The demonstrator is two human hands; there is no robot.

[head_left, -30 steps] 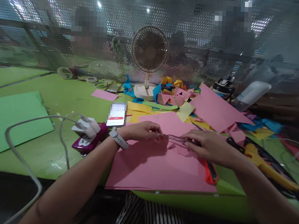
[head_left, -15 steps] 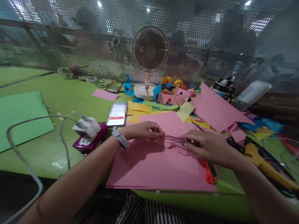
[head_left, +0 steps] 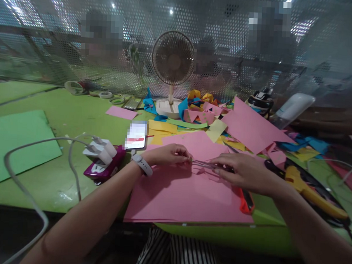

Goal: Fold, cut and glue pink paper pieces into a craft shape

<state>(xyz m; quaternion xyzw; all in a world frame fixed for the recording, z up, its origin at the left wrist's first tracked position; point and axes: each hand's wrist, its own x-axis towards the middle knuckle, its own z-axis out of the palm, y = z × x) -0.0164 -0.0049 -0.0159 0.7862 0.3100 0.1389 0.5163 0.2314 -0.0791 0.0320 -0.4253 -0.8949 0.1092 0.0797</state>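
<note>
My right hand (head_left: 235, 169) is closed around a pair of thin tweezers (head_left: 205, 164), whose tips point left. Those tips reach the fingertips of my left hand (head_left: 176, 154), which are pinched together. A tiny greenish speck shows at the pinch, too small to name. Under both hands lie pink paper sheets (head_left: 187, 202), with a small pink scrap on top near the tweezers. An orange-red cutter (head_left: 245, 201) rests by the sheets' right edge, below my right hand.
A phone (head_left: 136, 135) and a purple power adapter (head_left: 101, 169) with white plugs and a looping cable are on the left. A yellow glue gun (head_left: 310, 192) lies at right. Behind stand a fan (head_left: 173, 62), coloured paper scraps (head_left: 200, 115) and a perforated screen.
The whole view has shifted slightly. Both hands keep nearly the same pose, with the tweezer tips still at my left fingertips, where a greenish speck now shows more clearly.
</note>
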